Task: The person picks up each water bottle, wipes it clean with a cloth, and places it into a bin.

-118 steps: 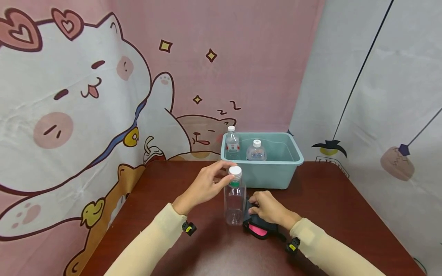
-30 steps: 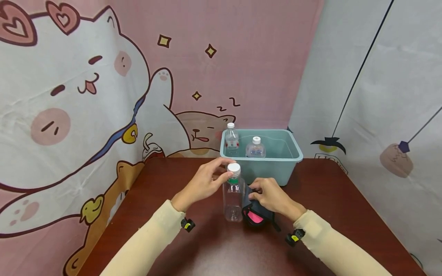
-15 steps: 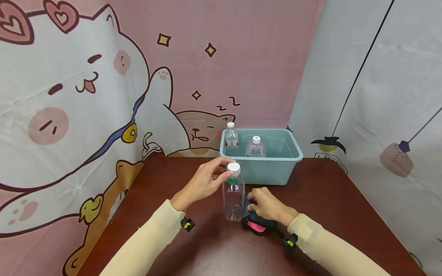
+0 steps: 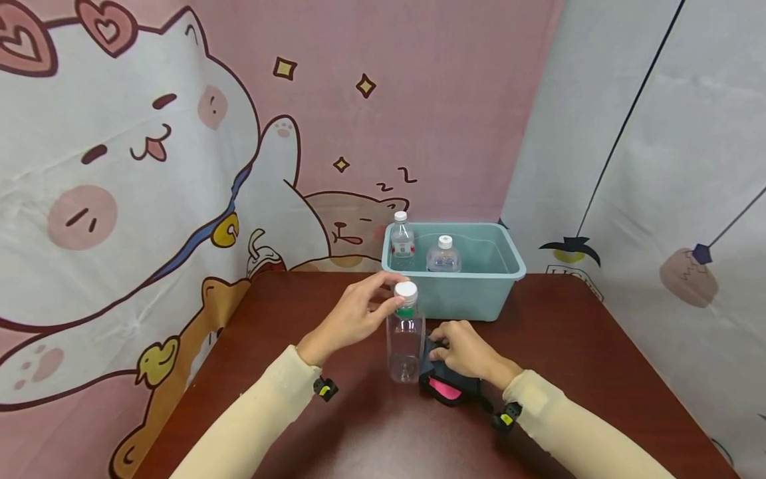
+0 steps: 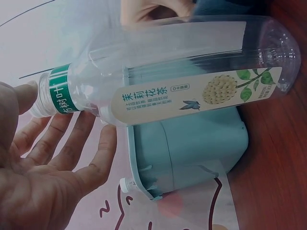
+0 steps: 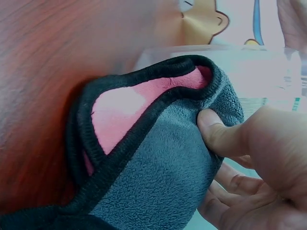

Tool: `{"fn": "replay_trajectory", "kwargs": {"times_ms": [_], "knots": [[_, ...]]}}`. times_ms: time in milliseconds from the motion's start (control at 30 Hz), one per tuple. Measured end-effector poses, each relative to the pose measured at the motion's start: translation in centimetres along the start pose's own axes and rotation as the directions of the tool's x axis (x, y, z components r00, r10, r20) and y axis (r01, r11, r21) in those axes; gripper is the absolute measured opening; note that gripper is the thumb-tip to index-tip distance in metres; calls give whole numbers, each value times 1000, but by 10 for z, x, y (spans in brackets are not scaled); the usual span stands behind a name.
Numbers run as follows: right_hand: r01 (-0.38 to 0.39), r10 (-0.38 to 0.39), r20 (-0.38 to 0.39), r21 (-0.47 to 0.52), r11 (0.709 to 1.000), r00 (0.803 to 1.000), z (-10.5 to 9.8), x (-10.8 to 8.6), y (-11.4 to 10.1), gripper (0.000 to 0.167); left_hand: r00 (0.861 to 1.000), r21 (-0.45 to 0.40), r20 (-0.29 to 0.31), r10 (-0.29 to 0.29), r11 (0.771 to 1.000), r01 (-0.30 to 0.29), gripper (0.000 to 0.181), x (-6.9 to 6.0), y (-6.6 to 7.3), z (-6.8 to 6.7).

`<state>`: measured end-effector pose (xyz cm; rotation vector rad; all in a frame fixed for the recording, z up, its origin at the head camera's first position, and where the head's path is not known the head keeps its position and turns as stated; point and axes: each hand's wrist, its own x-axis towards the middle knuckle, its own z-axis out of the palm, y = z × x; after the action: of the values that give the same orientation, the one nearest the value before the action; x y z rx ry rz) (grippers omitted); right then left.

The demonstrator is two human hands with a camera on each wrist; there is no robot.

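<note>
A clear plastic bottle (image 4: 405, 346) with a white cap and a green neck band stands upright on the table. My left hand (image 4: 357, 311) pinches it at the cap between thumb and fingers. The left wrist view shows the bottle's cream label (image 5: 196, 96) with a flower print. My right hand (image 4: 465, 349) holds a folded grey cloth (image 6: 158, 163) with a pink inner side and black edging. In the right wrist view the thumb presses on its grey face. The cloth lies against the bottle's right side, its lower part near the tabletop.
Behind the bottle stands a light blue plastic bin (image 4: 461, 296). Inside it are a clear bottle (image 4: 402, 241) at the left and another bottle (image 4: 444, 258) nearer the middle, both white-capped. The dark red table (image 4: 335, 432) meets a printed curtain (image 4: 455, 120) at the back.
My right hand and the cloth have gone down along the bottle's side since a second ago, then slightly up in the last half second. The left hand and bottle have stayed put.
</note>
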<state>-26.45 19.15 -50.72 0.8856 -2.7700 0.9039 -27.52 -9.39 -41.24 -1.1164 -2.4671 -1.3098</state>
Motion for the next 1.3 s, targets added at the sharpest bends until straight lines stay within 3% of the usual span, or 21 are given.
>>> {"fn": "replay_trajectory", "kwargs": {"times_ms": [333,633,867,1133,1300], "knots": [[-28,30,-87,20,999,996,-30,4,-19,22,1000,6,3,-9,1000,9,41,1,0,-1],[37,-27,-187,55,998,982,-53,9,-35,21,1000,2,14,-10,1000,9,41,-1,2,0],[94,-77,-262,53,994,962,-60,19,-53,17,1000,22,3,10,1000,-10,40,-1,3,0],[91,-57,-329,89,992,943,-62,21,-59,20,1000,23,5,28,999,-28,39,1,3,-2],[81,-44,-323,102,992,945,-62,20,-60,21,1000,25,19,15,1000,-15,40,1,4,-4]]}}
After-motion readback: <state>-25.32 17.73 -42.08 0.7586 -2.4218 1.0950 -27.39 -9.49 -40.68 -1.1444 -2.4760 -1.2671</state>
